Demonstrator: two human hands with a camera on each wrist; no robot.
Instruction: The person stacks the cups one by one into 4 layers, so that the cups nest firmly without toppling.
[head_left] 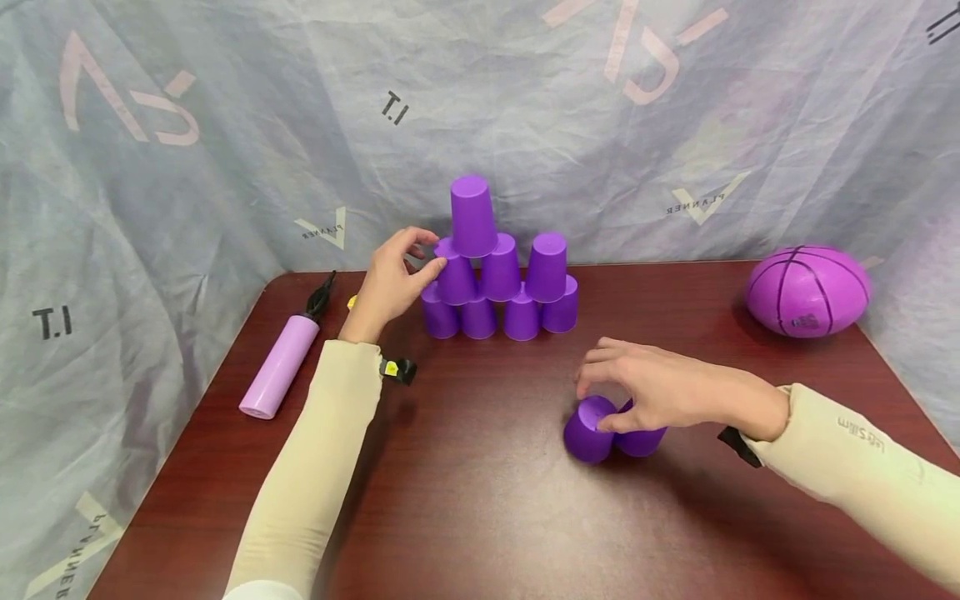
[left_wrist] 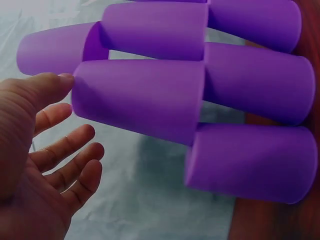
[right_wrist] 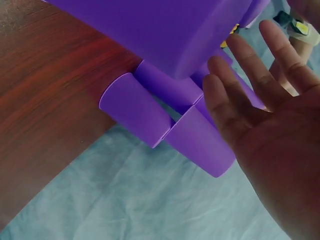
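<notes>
Purple plastic cups stand upside down in a stepped stack: several in the bottom row [head_left: 521,315], three above, and a single top cup [head_left: 472,215]. My left hand [head_left: 390,279] is beside the stack, thumb tip at the upper edge of the left middle-row cup [left_wrist: 137,97], other fingers loosely extended behind. Nearer me, two more upside-down cups sit side by side, a left one [head_left: 587,439] and a right one [head_left: 642,437]. Over them hovers my right hand [head_left: 667,383], fingers spread and the thumb overlapping the left cup's top edge. In the right wrist view its fingers [right_wrist: 250,75] look extended.
A pink pump [head_left: 281,367] with a black nozzle lies on the left of the brown table [head_left: 465,508]. At the back right rests a purple ball [head_left: 808,292] with dark lines. Grey printed fabric [head_left: 480,108] hangs right behind the table's far edge.
</notes>
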